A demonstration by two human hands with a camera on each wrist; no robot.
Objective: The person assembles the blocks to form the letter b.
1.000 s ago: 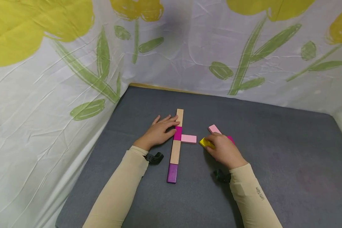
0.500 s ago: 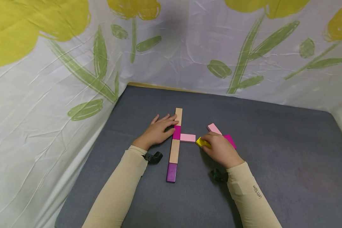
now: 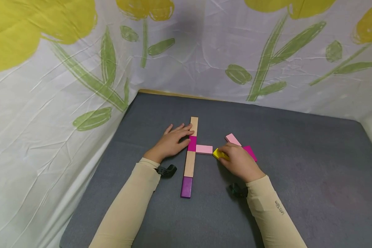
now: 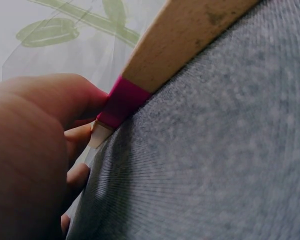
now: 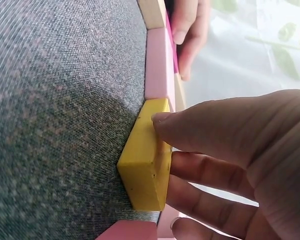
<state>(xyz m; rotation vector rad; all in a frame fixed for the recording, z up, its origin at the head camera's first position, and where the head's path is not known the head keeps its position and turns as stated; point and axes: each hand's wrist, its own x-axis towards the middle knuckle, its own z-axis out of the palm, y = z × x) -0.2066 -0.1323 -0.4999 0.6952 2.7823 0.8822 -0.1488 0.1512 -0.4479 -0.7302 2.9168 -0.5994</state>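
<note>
Yellow block (image 5: 142, 142) has slid left since a second ago: it had a gap then, and now one end meets the pale pink block (image 3: 204, 149) at a slight angle. Biggest thing around me is the white, wrinkled cloth (image 3: 186, 72) printed with yellow flowers and green leaves. Below that, a dark grey tabletop (image 3: 300, 162) with a fine woven texture up close. Smooth beige sleeves (image 3: 125, 203) cover my arms.

My right hand (image 3: 241, 162) has that yellow piece pinched between thumb and fingers; it's a glossy, sharp-edged slab with a few dark specks. My left hand (image 3: 171, 143) is spread out, fingers lying over the far tan block (image 3: 194, 124), thumb against the magenta block (image 3: 192, 143). Those two start a straight row, then a grainy near tan block (image 3: 190, 164) and a shiny purple block (image 3: 186, 187), end to end. Pale pink sticks out sideways from the row. Beside my right hand sit another pink block (image 3: 232, 138) and a second magenta one (image 3: 250, 153).
</note>
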